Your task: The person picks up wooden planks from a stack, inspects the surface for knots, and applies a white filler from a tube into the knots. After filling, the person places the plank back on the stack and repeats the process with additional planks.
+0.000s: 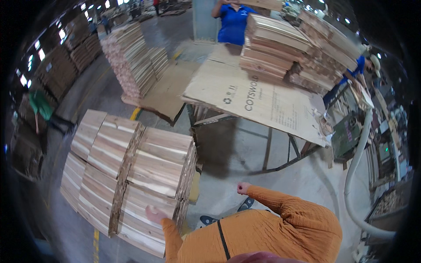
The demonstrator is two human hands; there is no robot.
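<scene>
My left hand (155, 215) rests on or just above the near edge of a broad stack of wooden panels (158, 162), its fingers stretched out and nothing seen in it. The panels lie flat in several piles side by side, pale and brown striped, with a narrow rough-edged strip of wood (120, 193) running across them. My right hand (243, 188) is closed in a fist in front of my body, over the floor and apart from the panels. Nothing shows in that fist.
A table (215, 83) topped with printed cardboard holds tall stacks of boards (276, 48). Behind it stands a person in blue (234, 24); another works at the right. A board stack (131, 61) stands far left. A pale hose (357, 171) curves down on the right.
</scene>
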